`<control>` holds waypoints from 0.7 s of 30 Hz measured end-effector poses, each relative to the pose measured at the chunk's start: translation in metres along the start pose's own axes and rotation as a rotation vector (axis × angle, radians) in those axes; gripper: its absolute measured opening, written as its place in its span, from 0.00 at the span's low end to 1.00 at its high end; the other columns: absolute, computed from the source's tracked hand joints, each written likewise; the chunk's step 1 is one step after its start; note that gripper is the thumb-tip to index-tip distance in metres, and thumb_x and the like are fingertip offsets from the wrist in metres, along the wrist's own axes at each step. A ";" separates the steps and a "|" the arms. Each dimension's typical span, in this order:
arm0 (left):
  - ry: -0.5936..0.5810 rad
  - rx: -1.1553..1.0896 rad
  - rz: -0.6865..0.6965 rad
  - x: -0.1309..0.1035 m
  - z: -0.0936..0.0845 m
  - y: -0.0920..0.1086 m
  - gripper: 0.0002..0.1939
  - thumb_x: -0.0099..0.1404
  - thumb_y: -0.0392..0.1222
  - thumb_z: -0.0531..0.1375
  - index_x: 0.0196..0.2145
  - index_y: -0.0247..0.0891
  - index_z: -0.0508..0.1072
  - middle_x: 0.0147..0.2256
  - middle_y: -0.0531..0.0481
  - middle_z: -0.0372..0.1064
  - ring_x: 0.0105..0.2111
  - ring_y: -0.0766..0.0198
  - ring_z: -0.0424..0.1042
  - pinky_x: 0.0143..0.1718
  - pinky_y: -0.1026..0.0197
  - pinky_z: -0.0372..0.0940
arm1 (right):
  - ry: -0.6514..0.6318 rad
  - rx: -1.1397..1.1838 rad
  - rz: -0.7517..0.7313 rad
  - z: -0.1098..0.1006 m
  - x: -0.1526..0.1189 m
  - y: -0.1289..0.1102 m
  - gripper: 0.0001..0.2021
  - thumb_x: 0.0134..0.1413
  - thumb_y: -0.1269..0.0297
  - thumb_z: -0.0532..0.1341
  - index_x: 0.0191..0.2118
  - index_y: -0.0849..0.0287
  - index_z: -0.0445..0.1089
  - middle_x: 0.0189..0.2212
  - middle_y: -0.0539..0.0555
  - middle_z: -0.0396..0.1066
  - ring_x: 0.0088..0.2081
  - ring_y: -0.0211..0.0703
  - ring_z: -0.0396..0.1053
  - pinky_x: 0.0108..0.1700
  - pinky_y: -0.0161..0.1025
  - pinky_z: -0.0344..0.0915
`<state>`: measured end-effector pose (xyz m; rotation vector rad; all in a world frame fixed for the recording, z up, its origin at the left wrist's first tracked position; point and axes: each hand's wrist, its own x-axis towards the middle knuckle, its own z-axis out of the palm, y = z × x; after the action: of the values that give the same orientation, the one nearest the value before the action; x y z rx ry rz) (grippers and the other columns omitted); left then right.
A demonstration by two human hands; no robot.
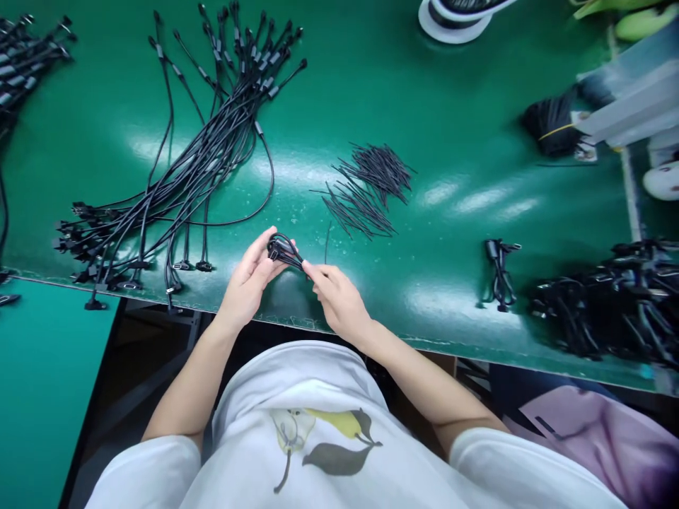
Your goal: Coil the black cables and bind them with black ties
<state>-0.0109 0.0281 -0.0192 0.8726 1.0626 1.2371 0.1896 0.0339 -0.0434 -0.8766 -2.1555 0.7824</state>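
Near the front edge of the green table, both hands hold a black cable (289, 252) folded into a small loop. My left hand (248, 279) is closed round its looped end, where a connector shows. The fingers of my right hand (339, 300) pinch the other end of the bundle. Just beyond the hands, a single thin black tie (327, 242) lies on the table. Farther off is a pile of short black twist ties (371, 187). To the left spreads a large heap of loose black cables (212, 152) with connectors at both ends.
On the green table (461, 127), one bundled cable (498, 274) lies at the right, beside a heap of bundled cables (610, 304). A banded bunch of black strips (554, 127) lies at the back right. A white round object (453, 21) stands at the back, and more cables (29, 63) at far left.
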 end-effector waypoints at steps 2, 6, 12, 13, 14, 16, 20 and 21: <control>-0.056 0.075 0.043 -0.001 -0.006 0.004 0.29 0.68 0.48 0.59 0.64 0.45 0.60 0.56 0.42 0.70 0.57 0.54 0.70 0.60 0.48 0.63 | -0.079 0.212 0.075 -0.009 0.001 0.000 0.24 0.69 0.67 0.46 0.67 0.53 0.54 0.46 0.58 0.67 0.42 0.38 0.67 0.43 0.38 0.68; -0.200 0.315 0.038 -0.003 -0.019 0.019 0.30 0.66 0.45 0.61 0.64 0.46 0.61 0.59 0.42 0.67 0.58 0.53 0.68 0.59 0.50 0.64 | -0.264 0.463 0.219 -0.029 0.005 0.002 0.22 0.69 0.59 0.49 0.66 0.52 0.57 0.42 0.55 0.68 0.37 0.36 0.66 0.39 0.36 0.66; -0.298 0.566 0.027 -0.004 -0.021 0.035 0.30 0.63 0.42 0.64 0.62 0.51 0.65 0.41 0.49 0.75 0.34 0.62 0.75 0.43 0.56 0.73 | -0.224 0.102 0.085 -0.039 0.006 0.002 0.22 0.70 0.59 0.48 0.65 0.54 0.59 0.34 0.52 0.66 0.35 0.38 0.64 0.40 0.37 0.65; -0.302 0.597 0.030 -0.004 -0.020 0.036 0.30 0.62 0.42 0.65 0.61 0.51 0.67 0.39 0.50 0.75 0.31 0.63 0.74 0.40 0.58 0.73 | -0.205 -0.008 0.067 -0.038 0.007 0.001 0.22 0.69 0.58 0.49 0.64 0.55 0.60 0.35 0.53 0.67 0.35 0.39 0.64 0.39 0.37 0.65; -0.308 0.624 0.033 -0.004 -0.017 0.037 0.30 0.61 0.41 0.66 0.60 0.50 0.68 0.37 0.50 0.75 0.29 0.64 0.73 0.38 0.59 0.73 | -0.195 -0.116 0.045 -0.036 0.007 -0.001 0.23 0.68 0.57 0.51 0.64 0.55 0.61 0.37 0.55 0.68 0.36 0.41 0.65 0.38 0.38 0.65; -0.314 0.653 0.045 -0.003 -0.013 0.037 0.29 0.61 0.41 0.66 0.59 0.50 0.69 0.37 0.51 0.75 0.28 0.64 0.71 0.36 0.60 0.72 | -0.197 -0.300 -0.001 -0.030 0.010 -0.005 0.25 0.65 0.54 0.54 0.65 0.56 0.60 0.43 0.60 0.68 0.39 0.45 0.66 0.39 0.41 0.66; -0.314 0.624 0.040 -0.001 -0.005 0.030 0.29 0.63 0.39 0.64 0.61 0.48 0.66 0.48 0.47 0.74 0.37 0.61 0.76 0.45 0.56 0.72 | -0.189 -0.489 0.022 -0.017 0.017 -0.012 0.26 0.66 0.60 0.53 0.67 0.61 0.55 0.42 0.61 0.70 0.37 0.45 0.65 0.38 0.41 0.65; -0.311 0.606 0.029 0.000 -0.004 0.027 0.29 0.64 0.39 0.63 0.62 0.47 0.65 0.51 0.46 0.73 0.40 0.59 0.76 0.48 0.55 0.72 | -0.171 -0.497 0.040 -0.014 0.019 -0.013 0.25 0.67 0.61 0.52 0.67 0.62 0.56 0.40 0.60 0.70 0.36 0.45 0.65 0.38 0.41 0.65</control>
<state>-0.0229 0.0319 0.0054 1.4919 1.1854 0.7635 0.1852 0.0443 -0.0194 -1.1343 -2.5437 0.3462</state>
